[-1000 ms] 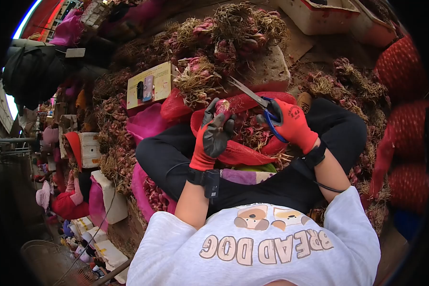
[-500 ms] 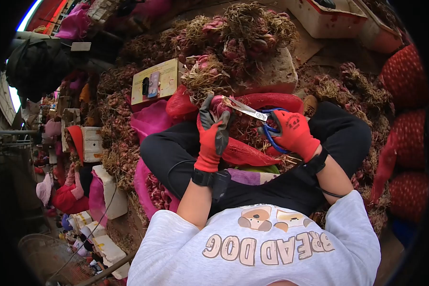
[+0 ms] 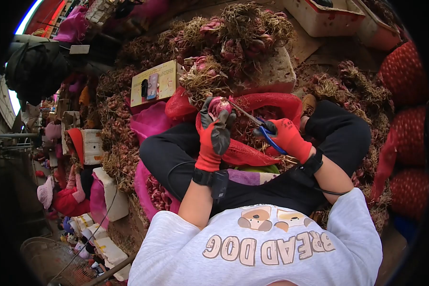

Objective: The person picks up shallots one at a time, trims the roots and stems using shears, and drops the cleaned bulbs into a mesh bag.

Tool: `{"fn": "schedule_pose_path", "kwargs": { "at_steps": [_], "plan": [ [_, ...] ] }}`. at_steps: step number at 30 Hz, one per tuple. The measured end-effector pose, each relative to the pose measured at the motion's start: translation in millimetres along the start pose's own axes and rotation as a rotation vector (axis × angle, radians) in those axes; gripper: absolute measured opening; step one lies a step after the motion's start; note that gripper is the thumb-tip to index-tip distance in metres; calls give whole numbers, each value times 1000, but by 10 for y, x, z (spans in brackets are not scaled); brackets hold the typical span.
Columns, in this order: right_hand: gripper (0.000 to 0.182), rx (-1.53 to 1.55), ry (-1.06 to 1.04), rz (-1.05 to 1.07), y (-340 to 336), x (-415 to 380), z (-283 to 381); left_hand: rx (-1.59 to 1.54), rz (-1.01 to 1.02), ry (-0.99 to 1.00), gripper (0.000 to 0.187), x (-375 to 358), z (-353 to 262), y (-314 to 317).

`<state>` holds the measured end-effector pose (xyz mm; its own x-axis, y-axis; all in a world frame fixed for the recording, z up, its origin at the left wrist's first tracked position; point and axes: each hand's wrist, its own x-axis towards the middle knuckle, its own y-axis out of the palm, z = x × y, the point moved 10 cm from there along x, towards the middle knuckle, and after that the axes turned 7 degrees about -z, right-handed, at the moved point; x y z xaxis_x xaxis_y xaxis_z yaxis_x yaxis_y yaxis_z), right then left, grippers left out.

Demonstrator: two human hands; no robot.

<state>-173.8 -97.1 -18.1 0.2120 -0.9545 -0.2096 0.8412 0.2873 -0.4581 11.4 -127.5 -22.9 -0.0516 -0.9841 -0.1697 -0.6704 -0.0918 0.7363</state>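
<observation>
Bulb (image 3: pixel 220 106) filled the left hand (image 3: pixel 214 133), scissors (image 3: pixel 257 120) the right hand (image 3: pixel 290 138), near the mesh bag's rim (image 3: pixel 282 99); shirt (image 3: pixel 267 248) read "BREAD DOG".

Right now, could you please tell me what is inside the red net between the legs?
Reddish bulbs show inside the red net. The scissors and right hand cover part; anything deeper is hidden.

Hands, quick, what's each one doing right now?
Left hand: holding a bulb.
Right hand: closed on the scissors.
</observation>
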Motion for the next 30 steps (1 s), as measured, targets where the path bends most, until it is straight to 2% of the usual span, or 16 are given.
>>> {"fn": "schedule_pose_path", "kwargs": {
  "at_steps": [3, 7, 13, 16, 19, 21, 22, 24, 25, 26, 28, 30],
  "plan": [
    [43, -16, -115, -86, -119, -3, 146, -89, -32, -33, 60, -19, 4, -9],
    [44, -131, -214, -228, -222, 35, 182, -61, -3, -2, 63, -26, -19, -5],
    [41, -328, -239, -248, -220, 27, 189, 272, -109, 210, 61, -2, -94, 65],
    [39, -402, -273, -289, -223, 20, 162, 276, 66, 266, 60, 19, -82, 123],
    [38, -544, -303, -284, -144, 36, 50, 165, -5, 178, 52, -24, -45, 104],
    [36, -603, -320, -252, -95, 40, 57, 219, -158, 112, 43, -28, -28, 29],
    [36, -426, -254, -204, -90, 44, 51, 245, -236, 80, 39, -36, -23, -37],
    [35, -73, -127, -106, -56, 32, 116, -158, -36, -230, 37, -11, 167, 103],
    [37, -41, -133, -111, -87, 25, 171, -359, 65, -381, 38, -33, 215, 194],
    [39, -9, -139, -114, -110, 24, 221, -459, 11, -564, 46, -64, 345, 144],
    [46, -23, -221, -188, -116, 71, 169, -562, 25, -642, 45, -95, 348, 256],
    [48, -213, -308, -234, -147, 32, 232, -627, 89, -693, 45, -109, 345, 352]
  ]
}}
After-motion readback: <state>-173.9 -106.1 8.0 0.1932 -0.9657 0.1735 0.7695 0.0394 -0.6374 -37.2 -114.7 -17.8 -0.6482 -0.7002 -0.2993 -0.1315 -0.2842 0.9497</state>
